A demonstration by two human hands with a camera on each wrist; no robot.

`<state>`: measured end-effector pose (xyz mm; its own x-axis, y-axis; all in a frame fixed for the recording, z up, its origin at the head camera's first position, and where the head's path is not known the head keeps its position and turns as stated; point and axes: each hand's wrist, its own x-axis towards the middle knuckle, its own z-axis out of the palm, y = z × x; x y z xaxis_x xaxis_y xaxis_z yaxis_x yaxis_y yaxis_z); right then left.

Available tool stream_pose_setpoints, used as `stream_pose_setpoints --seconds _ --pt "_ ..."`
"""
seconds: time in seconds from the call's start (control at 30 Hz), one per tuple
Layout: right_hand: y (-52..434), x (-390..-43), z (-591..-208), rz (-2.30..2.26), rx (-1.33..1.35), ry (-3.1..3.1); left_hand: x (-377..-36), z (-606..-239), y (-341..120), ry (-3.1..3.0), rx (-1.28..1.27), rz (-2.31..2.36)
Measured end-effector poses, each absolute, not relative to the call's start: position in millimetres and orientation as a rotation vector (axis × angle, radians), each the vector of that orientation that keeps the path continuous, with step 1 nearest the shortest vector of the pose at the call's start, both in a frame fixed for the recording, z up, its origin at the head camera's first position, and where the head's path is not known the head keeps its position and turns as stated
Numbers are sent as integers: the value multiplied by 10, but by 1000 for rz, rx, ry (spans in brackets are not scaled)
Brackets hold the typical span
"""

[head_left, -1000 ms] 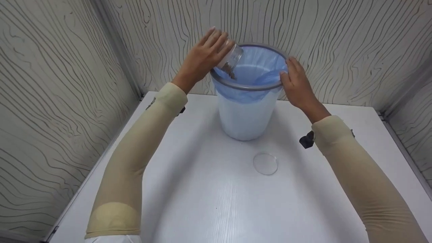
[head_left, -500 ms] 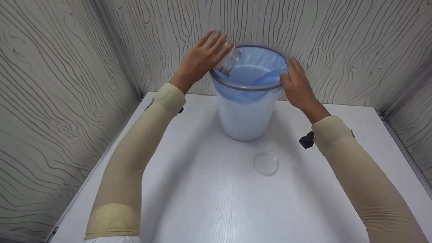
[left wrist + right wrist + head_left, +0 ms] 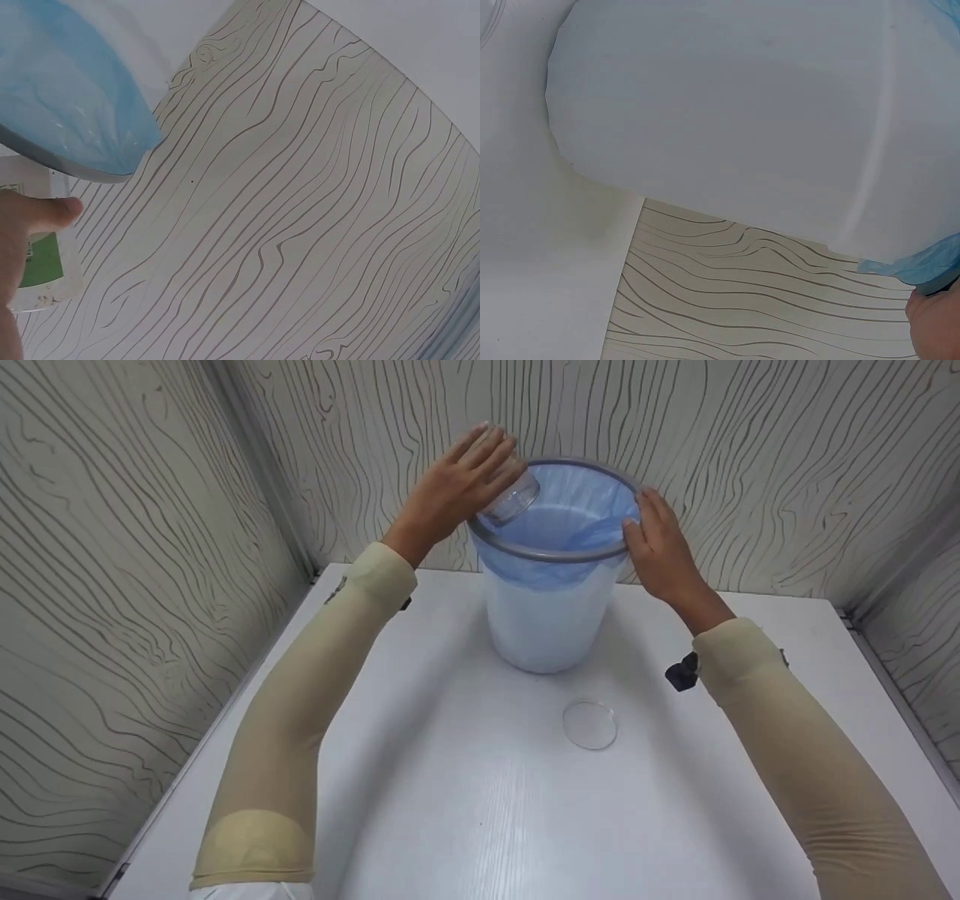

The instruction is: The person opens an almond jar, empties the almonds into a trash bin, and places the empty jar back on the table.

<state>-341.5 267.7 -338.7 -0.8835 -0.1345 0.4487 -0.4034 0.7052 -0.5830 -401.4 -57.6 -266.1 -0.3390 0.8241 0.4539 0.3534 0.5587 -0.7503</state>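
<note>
From the head camera, the left hand (image 3: pixel 457 491) gripped a clear jar (image 3: pixel 514 499), fingers wrapped over its body, and held it tilted mouth-down over the near-left rim of the bin (image 3: pixel 551 619), its long axis slanting down and to the right into the blue liner (image 3: pixel 577 521). The right hand (image 3: pixel 660 551) lay with straight fingers against the bin's right rim, thumb on the liner's folded edge, steadying rather than clutching. The left hand was therefore the nearer to the jar; the right stood across the opening from it. On the white counter (image 3: pixel 465 810), in front of the bin and well apart from both hands, lay a round clear lid (image 3: pixel 590 724), flat. Counted: one jar, one bin, one liner, one lid, two hands. From the left wrist camera, a thumb (image 3: pixel 41 214) pressed the jar's side where a green label (image 3: pixel 41 259) showed, with the liner-covered rim (image 3: pixel 67 112) just above it and the wavy-lined wall (image 3: pixel 300 225) behind. From the right wrist camera, the bin's pale wall (image 3: pixel 742 112) filled the view, and only a fingertip (image 3: pixel 934 322) showed, touching the liner's edge (image 3: pixel 922 262).
</note>
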Motion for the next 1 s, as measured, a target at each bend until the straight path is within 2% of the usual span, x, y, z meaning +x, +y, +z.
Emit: stream_pose_setpoints --seconds 0.53,0.87,1.0 --pt "2688 -3423 -3379 982 405 -2534 -3976 -2688 -468 -1998 -836 376" --pt "2688 -3439 -3385 1001 416 -2512 -4065 -2676 -528 -1972 -742 439" --pt "2672 -3422 -3380 991 404 -2534 -4056 -2712 -567 -1937 -782 455"
